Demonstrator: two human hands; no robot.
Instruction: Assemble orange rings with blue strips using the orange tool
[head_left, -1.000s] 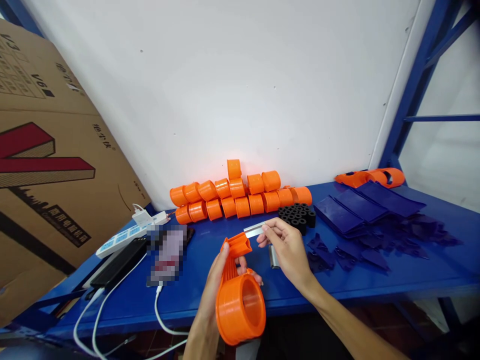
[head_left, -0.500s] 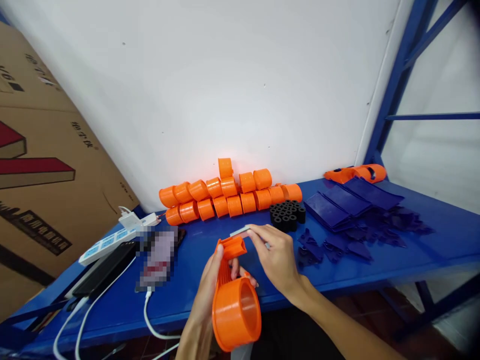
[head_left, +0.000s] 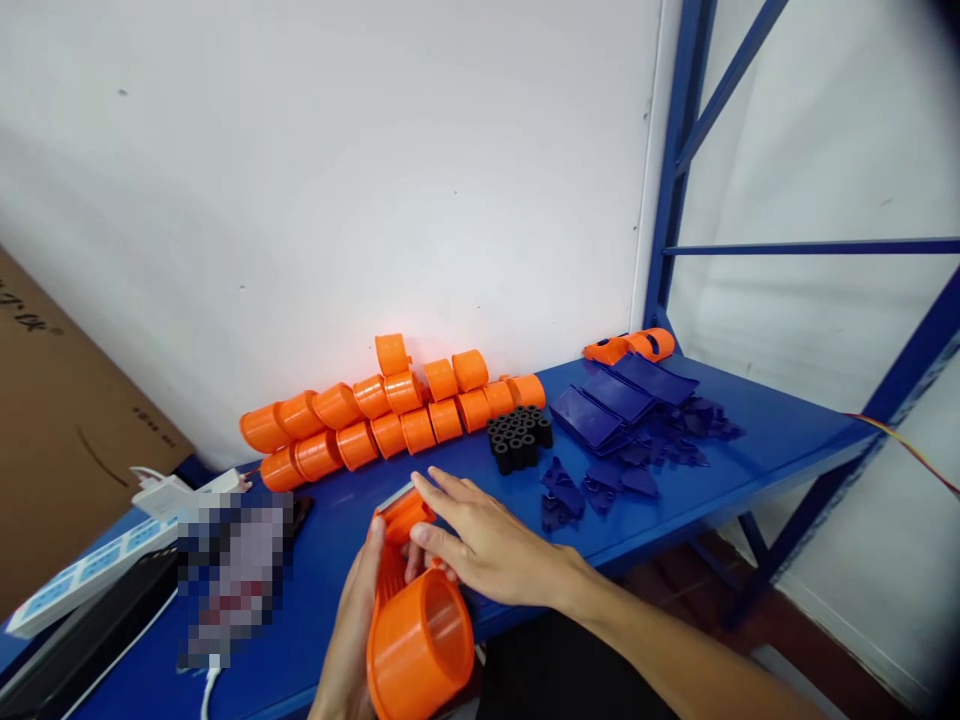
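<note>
Running below a white wall (head_left: 337,180), the blue desk (head_left: 765,430) stretches from a brown cardboard box (head_left: 67,450) on the left to a blue metal frame (head_left: 670,180) on the right. Along it lie a white power strip (head_left: 97,570) with light-blue socket faces, a long black block (head_left: 90,630) and a flat thing (head_left: 244,570), blurred out, with a white cable (head_left: 212,690) below it. Smooth, shiny orange rings (head_left: 356,443) sit in two tiers, one more on top. In front, the left hand (head_left: 354,625) is wrapped around an orange handle (head_left: 405,640), its wide hollow end lowest; a thin silvery strip (head_left: 395,495) lies along its ridged head. The right hand (head_left: 499,550) has its fingers extended, a fingertip at the strip's end and the thumb at the head; whether it pinches anything, I cannot tell. Next come stubby black tubes (head_left: 517,437) packed upright, overlapping glossy blue plates (head_left: 611,400) and jagged blue scraps (head_left: 600,487). Both hands are near the desk's front edge, and plain blue surface runs from the scraps to its right end.
</note>
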